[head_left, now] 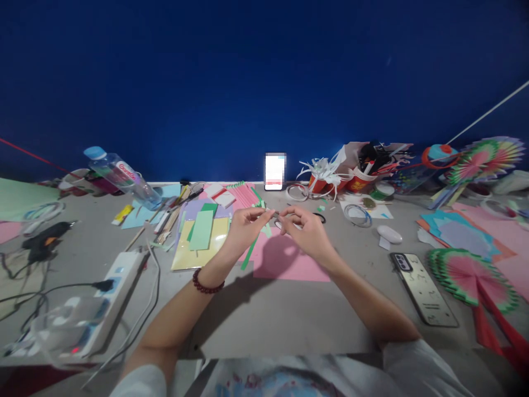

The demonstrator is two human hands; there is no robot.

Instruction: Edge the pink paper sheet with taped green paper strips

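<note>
My left hand (246, 227) is raised over the grey table (264, 325), fingers pinched on a thin green paper strip (250, 255) that hangs down toward a pink paper sheet (289, 259). My right hand (305, 227) is close beside it, its fingertips curled and pinched near the top end of the same strip; what it grips is too small to name. A dark red bead bracelet (206, 284) circles my left wrist.
A yellow sheet with green pieces (200, 242) lies at the left. A power strip with cables (103, 300) and a glue gun (43, 242) lie further left. A phone (424, 286) lies at the right, near paper fans (471, 273). A lit phone (275, 171), tape rolls and cups stand at the back.
</note>
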